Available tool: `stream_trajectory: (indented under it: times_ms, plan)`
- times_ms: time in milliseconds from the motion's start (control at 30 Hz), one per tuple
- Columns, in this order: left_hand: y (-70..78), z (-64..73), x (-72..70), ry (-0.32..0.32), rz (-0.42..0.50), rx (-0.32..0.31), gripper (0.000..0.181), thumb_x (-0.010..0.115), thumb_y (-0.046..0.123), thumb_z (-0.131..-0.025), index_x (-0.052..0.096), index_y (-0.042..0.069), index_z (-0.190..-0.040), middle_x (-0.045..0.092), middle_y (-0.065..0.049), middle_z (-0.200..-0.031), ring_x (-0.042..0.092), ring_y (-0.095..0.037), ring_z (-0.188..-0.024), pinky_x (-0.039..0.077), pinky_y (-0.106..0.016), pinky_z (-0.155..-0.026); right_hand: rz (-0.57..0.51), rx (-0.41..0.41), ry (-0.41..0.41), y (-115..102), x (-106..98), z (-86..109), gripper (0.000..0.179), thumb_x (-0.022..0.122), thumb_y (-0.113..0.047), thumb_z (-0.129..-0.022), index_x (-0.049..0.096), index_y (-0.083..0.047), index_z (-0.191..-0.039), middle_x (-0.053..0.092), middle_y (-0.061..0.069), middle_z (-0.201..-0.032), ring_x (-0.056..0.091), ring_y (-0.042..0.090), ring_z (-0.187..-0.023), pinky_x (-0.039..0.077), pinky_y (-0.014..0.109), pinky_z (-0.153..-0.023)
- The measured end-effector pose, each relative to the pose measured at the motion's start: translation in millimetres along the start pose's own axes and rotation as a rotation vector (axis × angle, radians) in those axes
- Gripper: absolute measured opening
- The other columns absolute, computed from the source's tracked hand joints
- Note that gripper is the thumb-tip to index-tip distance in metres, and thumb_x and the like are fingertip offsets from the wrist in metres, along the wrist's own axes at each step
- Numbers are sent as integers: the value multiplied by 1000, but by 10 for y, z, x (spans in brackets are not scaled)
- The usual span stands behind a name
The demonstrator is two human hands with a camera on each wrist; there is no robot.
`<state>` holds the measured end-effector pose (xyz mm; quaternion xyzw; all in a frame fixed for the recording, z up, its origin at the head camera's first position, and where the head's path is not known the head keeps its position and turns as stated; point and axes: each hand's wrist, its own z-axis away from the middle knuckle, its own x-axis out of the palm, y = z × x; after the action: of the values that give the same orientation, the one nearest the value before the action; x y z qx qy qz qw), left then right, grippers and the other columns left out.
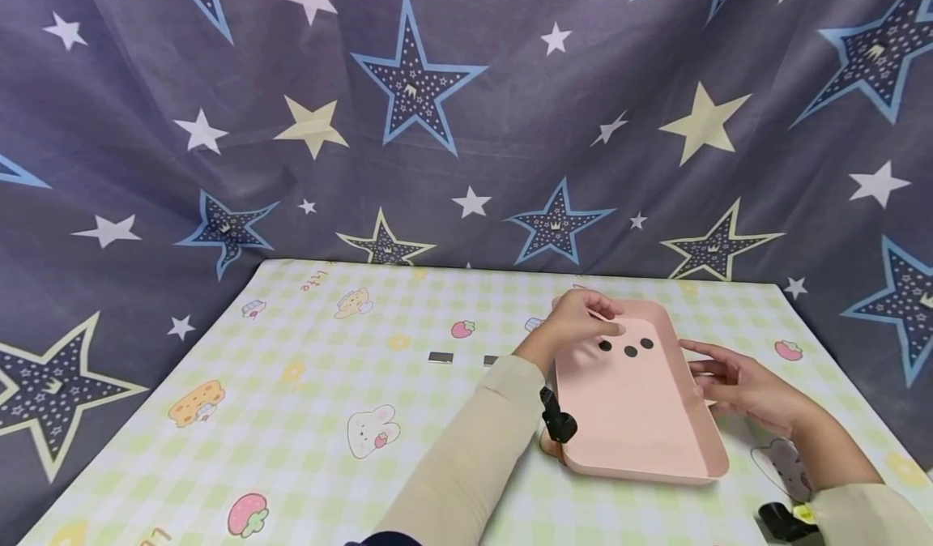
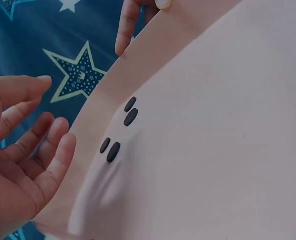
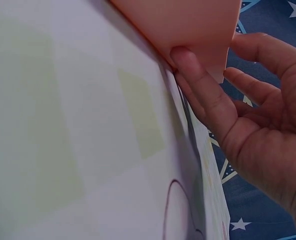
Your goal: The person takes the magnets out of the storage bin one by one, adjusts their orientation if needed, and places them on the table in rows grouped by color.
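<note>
A shallow pink tray (image 1: 627, 424) sits at the table's right side. Several flat black round pieces (image 1: 630, 351) lie near its far end; my left hand covers part of that group in the head view, while the left wrist view shows black pieces (image 2: 130, 117) in pairs. Above the tray's far left part, my left hand (image 1: 579, 319) hovers with loosely bent fingers and nothing visible between them. My right hand (image 1: 751, 388) is at the tray's right wall, its fairly straight fingers touching the outside (image 3: 203, 85). One fingertip reaches the rim in the left wrist view.
Two small dark, silver-edged rectangles (image 1: 440, 358) lie left of the tray, one partly behind my left forearm. A checked cloth (image 1: 306, 416) with cartoon prints covers the table. Behind it hangs a star-patterned curtain (image 1: 496, 141). Black wrist cameras (image 1: 557, 416) sit on my sleeves.
</note>
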<state>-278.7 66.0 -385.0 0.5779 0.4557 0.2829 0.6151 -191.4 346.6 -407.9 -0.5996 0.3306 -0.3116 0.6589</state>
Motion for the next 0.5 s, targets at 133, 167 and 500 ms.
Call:
stream_trajectory:
  times_ms: [133,167,500]
  plan:
    - [-70,-25,12,4,-36,-29,26,79,1,-80,72,-1,-105,70,-14,-101,61,-5,-71,57,-28,-67,-9,-4,-9,4,2,-3,62,47,4,-100,32,-25,-153,56,0,-130,61,18,-113,55,43,-85]
    - [-86,-32,16,1,-46,-32,26,79,0,-79,72,-1,-105,70,-14,-101,62,-5,-71,57,-28,-66,-11,-4,-10,6,2,-4,62,47,4,-100,32,-25,-153,56,0,-130,61,18,-113,55,43,-85]
    - [-156,-91,53,-28,-252,-27,28,82,-6,-72,75,3,-98,71,-6,-98,65,-11,-83,51,-16,-67,11,-17,1,11,1,-5,63,47,4,-100,31,-23,-154,55,-1,-131,61,18,-113,55,42,-85]
